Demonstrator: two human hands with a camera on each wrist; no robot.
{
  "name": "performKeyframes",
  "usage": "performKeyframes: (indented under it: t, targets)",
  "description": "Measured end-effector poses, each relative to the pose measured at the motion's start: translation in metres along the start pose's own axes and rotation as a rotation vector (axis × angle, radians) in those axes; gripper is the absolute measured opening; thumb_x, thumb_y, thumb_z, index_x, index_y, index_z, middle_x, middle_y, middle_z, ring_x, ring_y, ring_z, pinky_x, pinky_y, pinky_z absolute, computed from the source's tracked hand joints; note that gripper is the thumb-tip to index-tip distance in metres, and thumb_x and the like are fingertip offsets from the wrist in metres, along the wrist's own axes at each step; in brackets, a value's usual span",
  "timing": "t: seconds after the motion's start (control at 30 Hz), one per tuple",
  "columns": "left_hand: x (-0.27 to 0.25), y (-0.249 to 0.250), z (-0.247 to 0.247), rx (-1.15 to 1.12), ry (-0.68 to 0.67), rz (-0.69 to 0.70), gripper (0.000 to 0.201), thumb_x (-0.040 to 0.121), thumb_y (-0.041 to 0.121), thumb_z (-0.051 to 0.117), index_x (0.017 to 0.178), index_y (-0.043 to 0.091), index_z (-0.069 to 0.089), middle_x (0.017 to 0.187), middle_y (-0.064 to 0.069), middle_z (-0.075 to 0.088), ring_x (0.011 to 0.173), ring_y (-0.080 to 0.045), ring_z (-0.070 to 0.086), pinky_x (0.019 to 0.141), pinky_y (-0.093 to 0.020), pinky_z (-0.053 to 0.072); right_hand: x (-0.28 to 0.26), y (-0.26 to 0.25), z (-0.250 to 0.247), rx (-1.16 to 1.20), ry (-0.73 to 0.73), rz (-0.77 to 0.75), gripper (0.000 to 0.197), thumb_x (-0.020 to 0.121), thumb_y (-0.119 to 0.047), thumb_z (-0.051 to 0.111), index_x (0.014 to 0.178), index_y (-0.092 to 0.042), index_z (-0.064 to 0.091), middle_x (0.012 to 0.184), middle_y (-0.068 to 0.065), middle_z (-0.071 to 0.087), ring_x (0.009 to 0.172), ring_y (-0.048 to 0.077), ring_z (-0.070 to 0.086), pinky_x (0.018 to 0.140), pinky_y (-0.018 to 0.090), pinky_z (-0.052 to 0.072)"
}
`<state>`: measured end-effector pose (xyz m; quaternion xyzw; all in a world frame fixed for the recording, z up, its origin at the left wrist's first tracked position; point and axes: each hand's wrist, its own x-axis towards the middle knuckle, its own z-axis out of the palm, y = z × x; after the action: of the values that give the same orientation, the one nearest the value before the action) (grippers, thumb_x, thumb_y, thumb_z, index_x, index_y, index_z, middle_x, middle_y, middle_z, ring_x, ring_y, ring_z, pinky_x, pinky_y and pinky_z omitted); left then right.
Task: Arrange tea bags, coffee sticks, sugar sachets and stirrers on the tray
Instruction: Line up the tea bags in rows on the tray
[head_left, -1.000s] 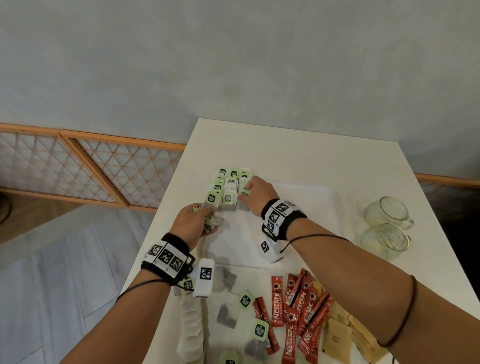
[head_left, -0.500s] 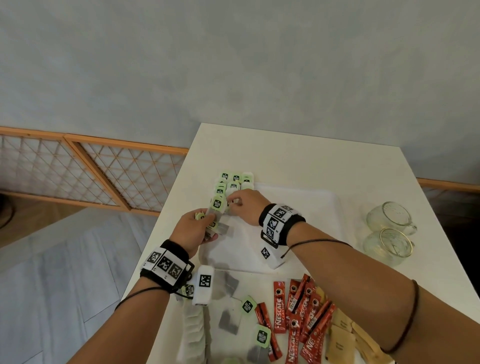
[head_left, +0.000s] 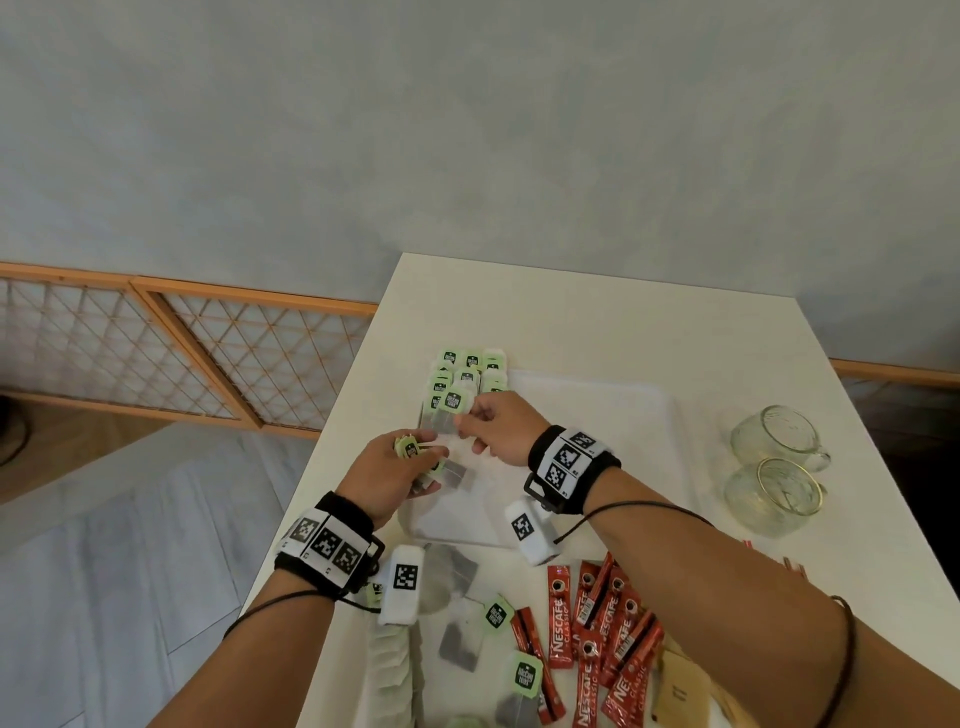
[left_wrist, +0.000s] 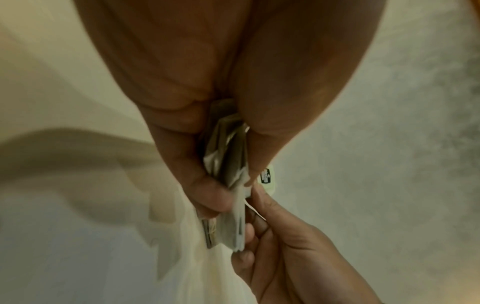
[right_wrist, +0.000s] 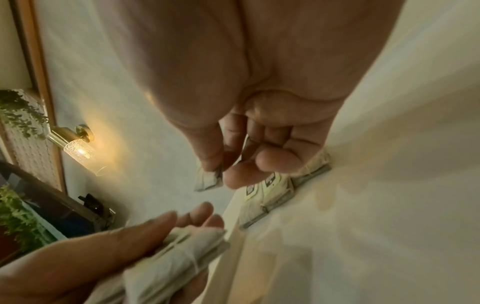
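Observation:
Several green-tagged tea bags (head_left: 467, 374) lie in rows at the far left corner of the white tray (head_left: 613, 410). My left hand (head_left: 410, 460) hovers over the tray's left edge and grips a stack of tea bags (head_left: 441, 470), also seen as the stack (left_wrist: 228, 185) between thumb and fingers. Just beyond it, my right hand (head_left: 465, 422) pinches a single tea bag (head_left: 441, 418) by its edge, its green tag upward. In the right wrist view the pinched tea bag (right_wrist: 207, 181) hangs from thumb and forefinger, above the stack (right_wrist: 182, 246).
Loose tea bags (head_left: 460, 639), red coffee sticks (head_left: 597, 623) and brown sachets (head_left: 675, 691) lie on the table in front of the tray. Two glass cups (head_left: 774, 467) stand at the right. The table's left edge (head_left: 322, 452) drops to the floor.
My right hand came back from the tea bag rows to the left hand's stack and drew one tea bag off it. The left hand stayed almost still.

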<state>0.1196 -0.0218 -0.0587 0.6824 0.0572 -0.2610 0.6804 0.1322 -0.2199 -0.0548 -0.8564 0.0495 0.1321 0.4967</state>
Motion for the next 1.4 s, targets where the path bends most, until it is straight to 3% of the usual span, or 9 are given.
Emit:
performKeyframes:
  t: [0.1, 0.2, 0.3, 0.43, 0.57, 0.7, 0.87, 1.17, 1.4]
  targets:
    - [-0.003, 0.000, -0.008, 0.045, -0.050, -0.006, 0.029, 0.090, -0.004, 0.068, 0.117, 0.002, 0.061, 0.105, -0.015, 0.069, 0.079, -0.024, 0.062, 0.068, -0.029, 0.060, 0.009, -0.004, -0.004, -0.040, 0.058, 0.047, 0.033, 0.101, -0.023, 0.058, 0.090, 0.007, 0.064, 0.084, 0.004, 0.075, 0.057, 0.009, 0.062, 0.060, 0.024, 0.050]
    - [-0.003, 0.002, -0.016, 0.109, -0.090, -0.023, 0.031, 0.086, -0.013, 0.067, 0.114, 0.000, 0.060, 0.100, -0.016, 0.065, 0.079, -0.025, 0.059, 0.067, -0.030, 0.061, 0.014, -0.010, -0.002, -0.058, 0.008, 0.067, 0.030, 0.102, -0.019, 0.057, 0.078, -0.002, 0.063, 0.078, 0.000, 0.071, 0.047, 0.003, 0.056, 0.047, 0.013, 0.043]
    - [-0.001, 0.005, -0.021, 0.188, -0.074, -0.018, 0.029, 0.084, -0.016, 0.066, 0.106, 0.002, 0.061, 0.094, -0.017, 0.061, 0.077, -0.026, 0.061, 0.066, -0.030, 0.061, 0.017, -0.015, 0.008, -0.120, -0.075, 0.102, 0.030, 0.100, -0.021, 0.060, 0.073, -0.010, 0.066, 0.077, 0.003, 0.071, 0.050, 0.008, 0.056, 0.051, 0.015, 0.046]
    - [0.002, 0.009, -0.025, 0.264, -0.030, -0.007, 0.026, 0.084, -0.013, 0.068, 0.100, 0.004, 0.056, 0.078, -0.014, 0.055, 0.058, -0.021, 0.058, 0.055, -0.027, 0.056, 0.022, -0.021, 0.021, -0.101, -0.122, 0.200, 0.016, 0.099, -0.017, 0.062, 0.094, -0.004, 0.069, 0.071, 0.005, 0.067, 0.050, 0.010, 0.055, 0.056, 0.019, 0.048]
    - [0.002, 0.011, -0.027, 0.278, 0.009, -0.006, 0.023, 0.085, -0.007, 0.071, 0.101, 0.001, 0.056, 0.079, -0.014, 0.056, 0.061, -0.021, 0.060, 0.057, -0.027, 0.058, 0.027, -0.025, 0.026, -0.132, -0.092, 0.287, 0.024, 0.097, -0.021, 0.067, 0.103, 0.002, 0.068, 0.074, 0.010, 0.070, 0.051, 0.014, 0.058, 0.055, 0.023, 0.051]
    - [0.000, 0.014, -0.028, 0.332, 0.016, 0.009, 0.019, 0.087, 0.002, 0.073, 0.101, -0.001, 0.060, 0.077, -0.012, 0.060, 0.059, -0.017, 0.060, 0.057, -0.026, 0.058, 0.027, -0.019, 0.024, -0.226, -0.029, 0.254, 0.036, 0.092, -0.034, 0.071, 0.099, 0.001, 0.069, 0.077, 0.011, 0.077, 0.055, 0.018, 0.066, 0.075, 0.037, 0.063]
    - [-0.002, 0.018, -0.024, 0.317, 0.024, 0.031, 0.017, 0.088, 0.005, 0.073, 0.100, -0.002, 0.064, 0.079, -0.012, 0.061, 0.061, -0.016, 0.058, 0.053, -0.020, 0.055, 0.014, -0.021, 0.012, -0.281, -0.046, 0.174, 0.048, 0.098, -0.046, 0.058, 0.090, -0.002, 0.075, 0.077, 0.003, 0.077, 0.053, 0.011, 0.062, 0.063, 0.024, 0.054]
    - [0.004, 0.023, -0.010, 0.318, -0.008, 0.048, 0.019, 0.087, 0.008, 0.076, 0.100, -0.001, 0.066, 0.075, -0.009, 0.064, 0.053, -0.010, 0.059, 0.052, -0.020, 0.053, -0.027, 0.006, 0.005, -0.165, -0.227, 0.009, 0.022, 0.096, -0.022, 0.061, 0.089, -0.006, 0.075, 0.097, 0.013, 0.075, 0.061, 0.006, 0.062, 0.061, 0.023, 0.048]
    - [0.009, 0.015, 0.008, 0.308, -0.061, 0.023, 0.023, 0.085, 0.009, 0.078, 0.100, -0.003, 0.065, 0.075, -0.008, 0.056, 0.056, -0.012, 0.052, 0.055, -0.021, 0.053, -0.045, 0.024, 0.012, -0.080, -0.179, 0.038, 0.024, 0.096, -0.033, 0.066, 0.080, -0.016, 0.071, 0.066, -0.010, 0.064, 0.056, 0.007, 0.056, 0.051, 0.014, 0.042]
